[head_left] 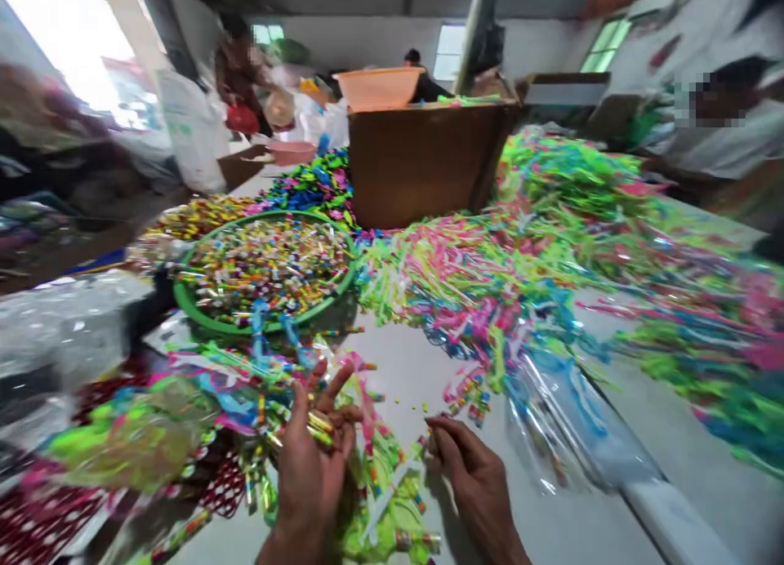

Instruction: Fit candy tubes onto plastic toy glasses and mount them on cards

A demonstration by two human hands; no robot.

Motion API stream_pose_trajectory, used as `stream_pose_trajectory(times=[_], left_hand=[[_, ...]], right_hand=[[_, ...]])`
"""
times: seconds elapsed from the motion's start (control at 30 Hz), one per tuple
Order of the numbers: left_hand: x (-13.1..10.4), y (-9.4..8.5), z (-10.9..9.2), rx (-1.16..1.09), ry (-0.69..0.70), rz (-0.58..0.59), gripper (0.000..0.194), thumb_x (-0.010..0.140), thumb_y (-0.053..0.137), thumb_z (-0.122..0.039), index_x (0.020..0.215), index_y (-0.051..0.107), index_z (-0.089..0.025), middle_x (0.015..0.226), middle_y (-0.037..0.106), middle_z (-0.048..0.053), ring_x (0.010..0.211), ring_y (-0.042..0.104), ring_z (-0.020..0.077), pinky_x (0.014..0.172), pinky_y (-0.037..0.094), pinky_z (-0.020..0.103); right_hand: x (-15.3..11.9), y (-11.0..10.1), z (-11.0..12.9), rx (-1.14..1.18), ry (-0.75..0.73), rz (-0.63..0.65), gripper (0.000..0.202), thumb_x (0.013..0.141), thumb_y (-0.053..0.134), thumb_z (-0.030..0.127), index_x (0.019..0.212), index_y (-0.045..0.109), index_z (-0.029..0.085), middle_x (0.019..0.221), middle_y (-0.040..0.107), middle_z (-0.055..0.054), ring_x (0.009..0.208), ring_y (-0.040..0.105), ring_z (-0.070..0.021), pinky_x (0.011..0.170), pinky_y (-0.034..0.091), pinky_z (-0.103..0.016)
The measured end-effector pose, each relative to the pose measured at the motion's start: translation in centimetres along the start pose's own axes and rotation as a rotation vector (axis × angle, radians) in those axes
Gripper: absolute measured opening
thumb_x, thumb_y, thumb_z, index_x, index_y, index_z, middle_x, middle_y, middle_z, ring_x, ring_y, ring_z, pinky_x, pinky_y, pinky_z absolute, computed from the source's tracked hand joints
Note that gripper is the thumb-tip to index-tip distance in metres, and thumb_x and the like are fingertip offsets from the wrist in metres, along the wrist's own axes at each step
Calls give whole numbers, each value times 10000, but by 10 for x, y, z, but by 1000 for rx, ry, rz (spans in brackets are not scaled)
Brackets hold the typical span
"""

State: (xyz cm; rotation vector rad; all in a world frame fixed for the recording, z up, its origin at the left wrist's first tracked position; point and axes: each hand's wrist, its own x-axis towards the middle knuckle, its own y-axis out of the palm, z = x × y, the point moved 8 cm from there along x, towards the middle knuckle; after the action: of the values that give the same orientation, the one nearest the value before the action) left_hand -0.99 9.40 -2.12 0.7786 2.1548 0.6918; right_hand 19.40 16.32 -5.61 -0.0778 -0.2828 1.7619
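My left hand [318,459] is turned palm up, its fingers curled around a few small shiny gold-and-coloured tubes [322,429]. To its right, my right hand [471,479] has thumb and fingertips pinched together just above the white table; what they hold, if anything, is hidden. Close by those fingertips is a small striped tube [420,448] with a white strip. Between and below both hands lies a pile of yellow-green and pink ribbon pieces [383,500] with striped tubes attached. A larger striped tube [417,540] lies near the bottom edge.
A green-rimmed basket [184,291] full of small tubes stands at left. Behind are a cardboard box [422,169] and an orange basin [380,87]. Coloured streamers [453,263] heap across the right side, near clear plastic bags [545,422]. Other people sit or stand further back.
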Motion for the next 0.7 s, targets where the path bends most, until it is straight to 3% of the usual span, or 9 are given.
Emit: stream_pose_trajectory(times=[0.17,0.23,0.3,0.4,0.5,0.63,0.7], left_hand=[[19,3,-2,101,-174,114,330,990,349,-308,1178,537,-112,1006,700,164,454,553,96,302,379,149],[22,1,-8,63,-221,116,372,999,314,-303,1228,501,-77,834,702,128,418,532,94,290,378,142],[22,0,-11,-59,-289,104,434,1011,269,-313,1281,457,-29,597,614,34,363,478,69,300,375,111],[15,-1,-5,-163,-397,88,500,1016,244,-358,1345,417,-24,472,474,-42,333,438,52,318,371,86],[3,-4,12,-81,-495,68,521,1016,214,-364,1324,460,-23,472,471,-30,314,407,54,281,328,97],[-10,-11,35,5,-531,21,339,985,360,-192,1252,532,-72,733,652,58,449,541,65,332,382,107],[-13,-12,49,98,-505,62,274,917,511,-134,1178,586,-105,844,674,60,508,571,64,380,413,116]], right_hand=[[21,-45,-5,-408,-214,-101,285,922,487,363,927,694,167,887,705,-94,775,661,-229,704,538,-325],[35,-61,-7,-574,-300,-99,293,933,447,335,926,686,166,886,702,-106,799,658,-246,735,530,-360],[51,-66,-7,-700,-401,-30,309,944,404,288,953,687,163,926,700,-117,858,646,-259,781,518,-386],[67,-49,-6,-870,-565,189,327,938,385,222,1083,671,158,1100,677,-115,1053,581,-287,895,459,-433],[74,-26,-6,-960,-637,363,347,915,404,187,1172,636,170,1185,649,-81,1145,519,-274,980,364,-455],[79,-8,-6,-1014,-626,444,287,831,437,165,946,698,131,904,668,-60,904,555,-200,925,379,-410],[81,-4,-7,-1047,-614,455,257,800,431,158,806,686,125,826,635,-59,834,539,-186,888,396,-392]])
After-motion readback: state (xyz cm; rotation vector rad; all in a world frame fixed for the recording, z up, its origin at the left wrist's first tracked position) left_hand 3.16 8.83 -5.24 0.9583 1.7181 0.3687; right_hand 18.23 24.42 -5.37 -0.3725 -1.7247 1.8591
